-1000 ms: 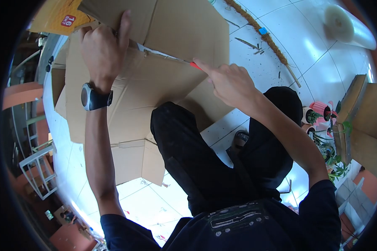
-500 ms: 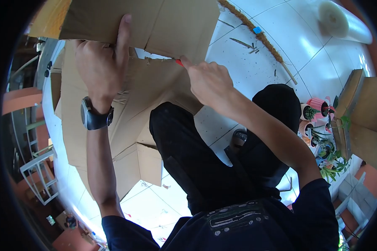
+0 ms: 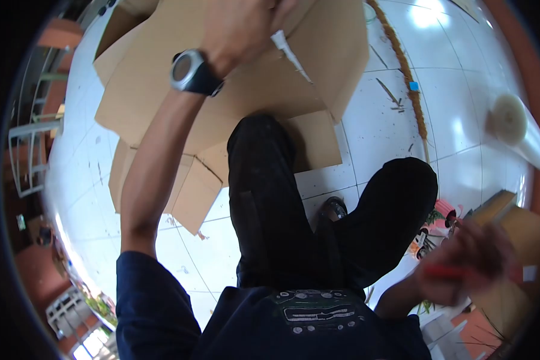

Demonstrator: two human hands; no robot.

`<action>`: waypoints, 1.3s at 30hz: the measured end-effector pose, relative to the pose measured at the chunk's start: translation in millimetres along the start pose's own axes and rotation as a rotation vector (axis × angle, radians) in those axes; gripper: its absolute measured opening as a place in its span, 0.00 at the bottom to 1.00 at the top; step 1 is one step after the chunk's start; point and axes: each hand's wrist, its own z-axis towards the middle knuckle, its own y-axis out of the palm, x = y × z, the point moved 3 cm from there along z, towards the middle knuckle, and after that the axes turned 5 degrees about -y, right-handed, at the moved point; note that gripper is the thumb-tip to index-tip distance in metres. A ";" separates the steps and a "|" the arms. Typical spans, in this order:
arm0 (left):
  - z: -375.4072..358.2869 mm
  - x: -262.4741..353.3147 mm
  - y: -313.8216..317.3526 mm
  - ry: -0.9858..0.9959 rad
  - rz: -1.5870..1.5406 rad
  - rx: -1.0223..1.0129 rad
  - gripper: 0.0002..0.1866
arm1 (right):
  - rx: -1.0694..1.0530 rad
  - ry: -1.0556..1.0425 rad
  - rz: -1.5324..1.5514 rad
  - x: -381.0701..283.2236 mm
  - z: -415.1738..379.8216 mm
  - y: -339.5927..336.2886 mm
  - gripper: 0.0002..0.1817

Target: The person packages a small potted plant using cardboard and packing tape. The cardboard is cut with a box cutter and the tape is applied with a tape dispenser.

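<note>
A large brown cardboard box [image 3: 252, 90], opened out with flaps spread, leans over my left knee. A long slit with a ragged edge runs through it near the top. My left hand [image 3: 240, 27], above a wristwatch [image 3: 189, 71], is closed on the cardboard beside the slit; its fingertips are partly cut off by the top of the view. Off to the lower right, away from the box, my right hand [image 3: 483, 258] is smeared by motion. In it is a red cutter [image 3: 445, 272], its blade not discernible.
A coir pole [image 3: 402, 54] lies on the white tiles with brown scraps near it. A clear plastic wrap roll [image 3: 522, 129] is at the right. Potted plants [image 3: 445, 210] and another cardboard piece [image 3: 528, 234] stand near my right side. A white metal rack [image 3: 27, 162] is at the left.
My right hand has left the slit with the red cutter and swung down to the right. My left hand and the cardboard have shifted up and right in view; the slit now gapes longer.
</note>
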 end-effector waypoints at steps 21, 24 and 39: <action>-8.6 10.0 6.4 0.172 -0.058 0.335 0.13 | -0.130 -0.717 0.368 -87.2 19.8 117.5 0.25; -11.4 8.4 2.7 0.130 -0.042 0.282 0.13 | -0.127 -0.715 0.346 -82.8 18.9 119.3 0.23; -25.9 -10.9 -30.4 0.199 -0.075 0.437 0.11 | 0.271 0.183 -0.426 105.4 14.5 22.8 0.08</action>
